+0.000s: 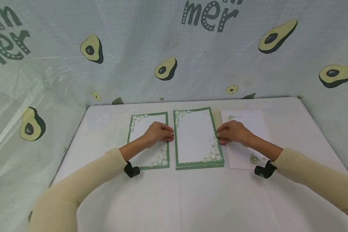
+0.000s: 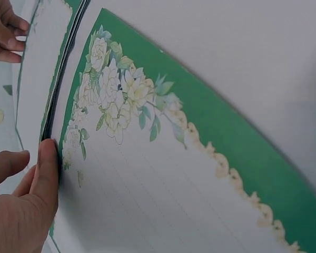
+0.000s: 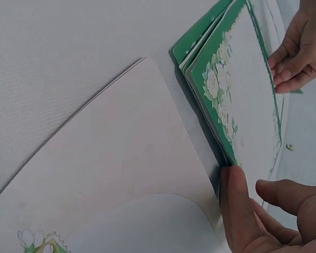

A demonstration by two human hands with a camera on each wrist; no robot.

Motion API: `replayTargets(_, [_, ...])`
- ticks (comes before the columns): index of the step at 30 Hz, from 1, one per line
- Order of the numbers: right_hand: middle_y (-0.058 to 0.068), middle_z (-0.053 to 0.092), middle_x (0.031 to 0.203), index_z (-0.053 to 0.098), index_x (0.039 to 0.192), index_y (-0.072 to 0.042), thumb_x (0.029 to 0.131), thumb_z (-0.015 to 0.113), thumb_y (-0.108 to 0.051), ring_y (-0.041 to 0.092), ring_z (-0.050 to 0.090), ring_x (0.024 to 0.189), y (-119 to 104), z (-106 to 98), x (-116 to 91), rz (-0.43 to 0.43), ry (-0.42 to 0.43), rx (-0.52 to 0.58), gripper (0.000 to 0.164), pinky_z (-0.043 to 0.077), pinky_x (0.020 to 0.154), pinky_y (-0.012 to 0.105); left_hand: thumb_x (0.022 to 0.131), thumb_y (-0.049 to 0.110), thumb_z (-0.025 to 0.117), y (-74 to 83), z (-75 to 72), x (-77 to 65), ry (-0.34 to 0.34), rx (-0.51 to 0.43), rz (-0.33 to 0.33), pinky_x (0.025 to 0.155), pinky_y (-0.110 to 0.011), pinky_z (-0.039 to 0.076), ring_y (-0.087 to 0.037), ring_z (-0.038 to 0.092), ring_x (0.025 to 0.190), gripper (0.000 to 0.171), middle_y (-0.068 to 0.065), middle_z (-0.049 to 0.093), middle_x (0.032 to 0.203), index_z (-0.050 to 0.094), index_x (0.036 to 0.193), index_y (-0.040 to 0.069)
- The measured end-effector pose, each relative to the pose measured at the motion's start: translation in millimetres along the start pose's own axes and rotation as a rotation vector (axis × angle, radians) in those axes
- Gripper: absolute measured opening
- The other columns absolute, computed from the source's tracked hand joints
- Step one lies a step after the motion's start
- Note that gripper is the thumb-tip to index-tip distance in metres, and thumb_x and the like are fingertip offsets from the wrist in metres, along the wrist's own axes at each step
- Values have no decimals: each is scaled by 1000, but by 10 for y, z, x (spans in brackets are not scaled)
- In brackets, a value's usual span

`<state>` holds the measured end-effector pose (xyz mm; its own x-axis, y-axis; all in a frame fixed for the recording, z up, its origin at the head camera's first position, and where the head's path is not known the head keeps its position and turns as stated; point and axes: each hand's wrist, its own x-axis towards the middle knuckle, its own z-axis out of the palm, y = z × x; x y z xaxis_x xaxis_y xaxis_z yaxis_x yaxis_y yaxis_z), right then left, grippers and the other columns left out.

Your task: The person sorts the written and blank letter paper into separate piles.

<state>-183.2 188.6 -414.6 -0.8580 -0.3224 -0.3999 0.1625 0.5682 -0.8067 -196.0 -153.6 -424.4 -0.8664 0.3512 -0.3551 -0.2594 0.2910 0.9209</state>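
Observation:
A stack of green-bordered floral paper sheets (image 1: 198,137) lies in the middle of the table, its lower sheets peeking out along the near edge. At its left edge the left hand (image 1: 159,132) touches the stack with extended fingers, its thumb apart from them. The right hand (image 1: 233,132) touches the right edge the same way, fingertips (image 3: 236,182) against the layered sheet edges. Under the left hand lies another green-bordered floral sheet (image 1: 148,154), with faint dotted lines in the left wrist view. Beneath the right hand is a pale sheet (image 1: 240,159) with small plant prints.
The white-covered table (image 1: 174,199) extends in front of the sheets. Behind and at the sides hangs a pale sheet curtain (image 1: 127,58) printed with avocados and lettering. A dark wrist camera (image 1: 131,169) sits on the left wrist and another wrist camera (image 1: 265,169) on the right.

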Motion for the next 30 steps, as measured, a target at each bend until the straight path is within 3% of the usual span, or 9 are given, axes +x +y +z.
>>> replayTargets(8, [20, 70, 112, 60, 131, 9, 100, 63, -7, 16, 75, 85, 73, 2, 24, 3, -5, 32, 35, 63, 77, 28, 99, -7, 61, -44, 13, 26, -3, -47, -2, 89, -35, 62, -18, 74, 87, 27, -26, 70, 107, 61, 123, -18])
replayTargets(13, [19, 70, 108, 61, 129, 8, 100, 63, -7, 19, 75, 84, 82, -1, 14, -42, 10, 8, 32, 64, 77, 29, 99, -6, 61, -36, 18, 33, -8, -48, 20, 90, -36, 62, -19, 73, 88, 26, -25, 70, 108, 61, 123, -17])
replayTargets(22, [12, 73, 101, 69, 118, 2, 100, 65, -13, 19, 69, 84, 41, 67, 44, -160, 116, -180, 24, 58, 73, 28, 95, -5, 68, -28, 52, 19, 37, 44, 85, 85, -34, 63, -21, 74, 87, 28, -18, 68, 104, 63, 121, -13])
replayTargets(30, [8, 76, 102, 72, 116, -3, 100, 68, -18, 19, 70, 91, 53, 112, 31, -196, 172, -174, 22, 56, 74, 25, 93, -1, 73, -44, 146, 49, 109, 132, 126, 78, -32, 64, -19, 70, 81, 24, -17, 68, 103, 66, 114, -8])
